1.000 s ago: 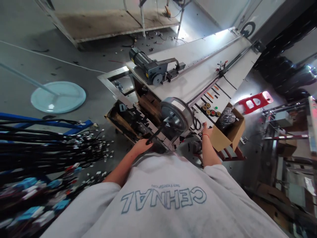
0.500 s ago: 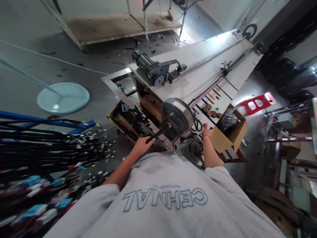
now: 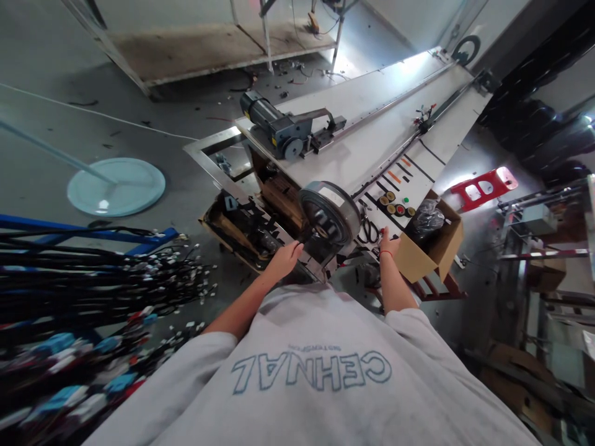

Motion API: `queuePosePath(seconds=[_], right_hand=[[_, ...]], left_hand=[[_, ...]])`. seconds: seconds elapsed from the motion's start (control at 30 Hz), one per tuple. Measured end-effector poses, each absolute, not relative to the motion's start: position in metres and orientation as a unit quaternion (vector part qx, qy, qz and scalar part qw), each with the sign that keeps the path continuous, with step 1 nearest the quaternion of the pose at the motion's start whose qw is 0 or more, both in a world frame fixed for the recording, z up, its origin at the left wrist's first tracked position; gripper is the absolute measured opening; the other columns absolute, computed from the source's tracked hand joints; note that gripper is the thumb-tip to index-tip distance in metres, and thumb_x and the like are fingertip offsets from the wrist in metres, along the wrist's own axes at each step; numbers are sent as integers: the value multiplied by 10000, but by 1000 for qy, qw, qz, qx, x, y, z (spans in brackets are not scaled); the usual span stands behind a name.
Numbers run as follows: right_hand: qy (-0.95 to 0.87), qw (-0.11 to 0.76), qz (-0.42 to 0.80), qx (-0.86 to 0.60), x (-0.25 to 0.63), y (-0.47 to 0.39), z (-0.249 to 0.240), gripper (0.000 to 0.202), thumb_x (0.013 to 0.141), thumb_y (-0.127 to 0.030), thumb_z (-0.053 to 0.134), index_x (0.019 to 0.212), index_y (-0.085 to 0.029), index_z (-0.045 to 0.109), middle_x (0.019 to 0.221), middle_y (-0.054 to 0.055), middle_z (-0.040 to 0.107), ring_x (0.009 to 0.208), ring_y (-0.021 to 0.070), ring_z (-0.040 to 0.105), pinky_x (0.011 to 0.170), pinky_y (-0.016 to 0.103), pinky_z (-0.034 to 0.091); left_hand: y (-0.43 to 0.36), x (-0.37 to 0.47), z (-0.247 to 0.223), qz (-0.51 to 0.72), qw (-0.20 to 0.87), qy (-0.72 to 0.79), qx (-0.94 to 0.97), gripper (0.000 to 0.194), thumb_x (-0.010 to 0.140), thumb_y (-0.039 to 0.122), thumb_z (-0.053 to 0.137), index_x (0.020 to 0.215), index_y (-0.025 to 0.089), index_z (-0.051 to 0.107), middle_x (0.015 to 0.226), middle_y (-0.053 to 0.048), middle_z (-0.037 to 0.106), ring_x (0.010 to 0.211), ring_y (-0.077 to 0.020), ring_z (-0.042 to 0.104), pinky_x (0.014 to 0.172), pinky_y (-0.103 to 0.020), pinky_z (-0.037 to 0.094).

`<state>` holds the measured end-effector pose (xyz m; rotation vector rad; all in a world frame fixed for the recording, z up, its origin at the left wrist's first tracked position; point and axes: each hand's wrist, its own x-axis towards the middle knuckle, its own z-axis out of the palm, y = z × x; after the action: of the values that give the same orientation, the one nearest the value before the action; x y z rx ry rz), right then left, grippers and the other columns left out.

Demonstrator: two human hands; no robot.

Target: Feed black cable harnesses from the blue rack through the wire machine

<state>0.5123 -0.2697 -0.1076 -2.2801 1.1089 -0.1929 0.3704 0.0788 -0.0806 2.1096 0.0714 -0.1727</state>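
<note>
A large black reel (image 3: 328, 214) with a white label stands at the near end of the long white table (image 3: 357, 158). My left hand (image 3: 284, 260) is closed just left of the reel, around a dark strip-like piece that is mostly hidden by the fingers. My right hand (image 3: 389, 243) is at the table's near edge, beside black-handled scissors (image 3: 369, 231). Its fingers are curled, and a small red spot shows by the thumb; what they grip, if anything, is unclear. Round tape rolls (image 3: 387, 199) and a green button (image 3: 406, 201) lie just beyond it.
A motor unit (image 3: 276, 124) is mounted on the table's left side. An open cardboard box (image 3: 430, 241) adjoins the right edge. Bundled black cables (image 3: 116, 260) hang on a blue rack at left. A red stool (image 3: 483, 189) stands at far right.
My left hand has moved right and slightly up, closer to the reel, and less of the dark strip shows. My right hand stays near the scissors. The view has shifted slightly.
</note>
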Motion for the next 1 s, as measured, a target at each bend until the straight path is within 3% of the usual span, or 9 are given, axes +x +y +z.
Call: queuePosePath(seconds=[0.27,0.4,1.0], right_hand=[[423,282,-56,-859,513,-268,-105,736,816,-650,577,1284,-88,503,1273,252,581,1192,344,563,992,418,428],[421,284,-54,-860,514,-271,-108,760,805,-665,577,1307,-102,484,1284,242,576,1194,343,563,992,421,426],[416,297,-72,-856,513,-270,-108,651,805,-638,586,1200,-123,534,1226,216,613,1143,340,591,958,419,448]], left_hand=[[78,371,-87,-65,514,76,852,436,921,506,274,703,207,503,622,-12,552,622,-169,541,656,-282,418],[77,376,-89,-45,491,78,867,425,852,553,405,734,182,575,661,-19,610,652,-172,558,655,-271,424],[84,364,-94,-81,448,99,885,393,826,456,458,713,148,675,621,-46,648,623,-177,582,591,-249,396]])
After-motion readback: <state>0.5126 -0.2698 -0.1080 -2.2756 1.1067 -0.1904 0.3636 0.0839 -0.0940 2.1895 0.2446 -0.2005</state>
